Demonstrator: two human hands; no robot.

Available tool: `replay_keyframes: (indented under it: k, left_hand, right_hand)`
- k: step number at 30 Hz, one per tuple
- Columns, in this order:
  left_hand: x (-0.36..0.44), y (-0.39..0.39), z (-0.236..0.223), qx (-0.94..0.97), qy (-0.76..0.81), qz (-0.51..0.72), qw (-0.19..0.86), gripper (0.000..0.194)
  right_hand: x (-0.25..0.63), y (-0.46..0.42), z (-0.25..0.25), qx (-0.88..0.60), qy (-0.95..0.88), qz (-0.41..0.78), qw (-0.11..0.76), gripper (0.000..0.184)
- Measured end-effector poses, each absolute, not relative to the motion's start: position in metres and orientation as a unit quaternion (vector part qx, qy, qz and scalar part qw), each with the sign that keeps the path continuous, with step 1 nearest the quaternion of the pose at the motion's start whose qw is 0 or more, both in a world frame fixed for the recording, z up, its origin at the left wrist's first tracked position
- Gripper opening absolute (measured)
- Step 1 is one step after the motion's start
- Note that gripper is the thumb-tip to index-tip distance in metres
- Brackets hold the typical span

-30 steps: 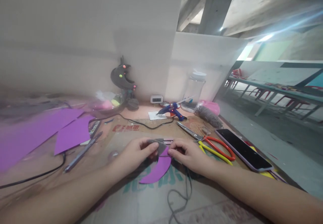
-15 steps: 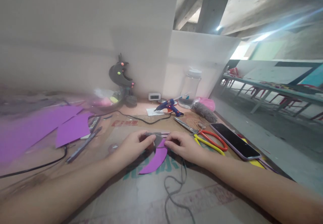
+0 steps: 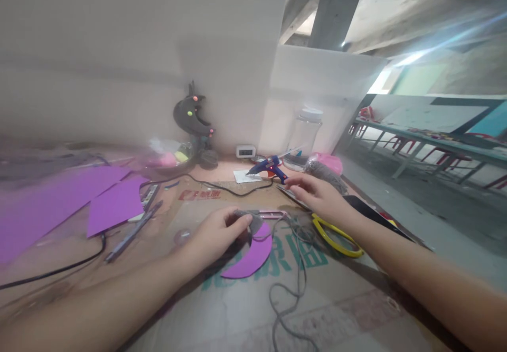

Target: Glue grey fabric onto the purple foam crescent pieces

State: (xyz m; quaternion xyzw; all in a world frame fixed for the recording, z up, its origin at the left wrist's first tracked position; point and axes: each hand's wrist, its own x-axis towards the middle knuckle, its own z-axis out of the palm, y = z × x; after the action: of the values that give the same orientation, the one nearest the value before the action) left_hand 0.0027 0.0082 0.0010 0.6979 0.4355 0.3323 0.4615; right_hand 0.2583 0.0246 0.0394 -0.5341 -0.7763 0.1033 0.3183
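My left hand [image 3: 225,230] pinches the upper end of a purple foam crescent [image 3: 253,259], where grey yarn [image 3: 255,224] is wrapped round it. From there the loose yarn trails in loops over the cardboard towards me. My right hand [image 3: 312,193] is off the crescent, its fingers reaching forward and loosely bent. Their tips are at the handle of a blue hot glue gun [image 3: 269,166]; no firm hold on it shows. Just beyond the crescent lies a pink utility knife [image 3: 273,214]. Scissors with yellow and red handles [image 3: 336,241] are partly hidden under my right forearm.
Purple sheets [image 3: 114,206] and a pen [image 3: 134,230] lie at left. A dark crescent ornament [image 3: 192,117] stands at the back, near a small clock [image 3: 245,151] and a clear jar [image 3: 304,132]. A phone [image 3: 372,217] is behind my right arm. A black cord [image 3: 222,189] crosses the cardboard.
My right hand has let go of the yarn at the crescent and moved forward and right to the glue gun. My left hand keeps its pinch; the view has shifted slightly.
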Motion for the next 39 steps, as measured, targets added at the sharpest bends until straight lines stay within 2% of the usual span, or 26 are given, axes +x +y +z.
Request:
replay_keyframes:
  k: [3, 7, 13, 19, 23, 27, 30, 35, 39]
  left_hand:
    - [0.003, 0.008, -0.001, 0.690, 0.441, 0.325, 0.474, 0.030]
    - [0.003, 0.009, -0.004, 0.693, 0.421, 0.334, 0.482, 0.029]
    - [0.003, 0.009, -0.003, 0.702, 0.412, 0.323, 0.483, 0.031]
    - [0.003, 0.008, -0.001, 0.707, 0.404, 0.322, 0.484, 0.029]
    - [0.002, 0.007, 0.000, 0.715, 0.405, 0.323, 0.470, 0.029]
    - [0.002, 0.006, 0.001, 0.714, 0.407, 0.328, 0.466, 0.029]
    - [0.002, 0.006, 0.000, 0.700, 0.415, 0.322, 0.484, 0.030]
    - [0.003, 0.010, -0.005, 0.687, 0.421, 0.342, 0.484, 0.030]
    - [0.002, 0.012, -0.005, 0.681, 0.415, 0.388, 0.462, 0.030]
  right_hand:
    - [0.275, 0.055, 0.038, -0.571, -0.771, 0.064, 0.275, 0.035]
    - [0.283, 0.105, 0.036, -0.602, -0.764, 0.068, 0.223, 0.049]
    - [0.262, 0.150, 0.032, -0.620, -0.751, 0.107, 0.200, 0.038]
    - [0.239, 0.151, 0.025, -0.642, -0.719, 0.087, 0.252, 0.028]
    - [0.238, 0.138, 0.041, -0.636, -0.706, 0.122, 0.286, 0.014]
    - [0.234, 0.098, 0.062, -0.604, -0.700, 0.191, 0.329, 0.024]
    - [0.231, 0.059, 0.069, -0.579, -0.696, 0.226, 0.359, 0.024]
    - [0.243, 0.007, 0.051, -0.492, -0.696, 0.272, 0.446, 0.026]
    - [0.259, -0.020, 0.028, -0.518, -0.729, 0.218, 0.391, 0.020]
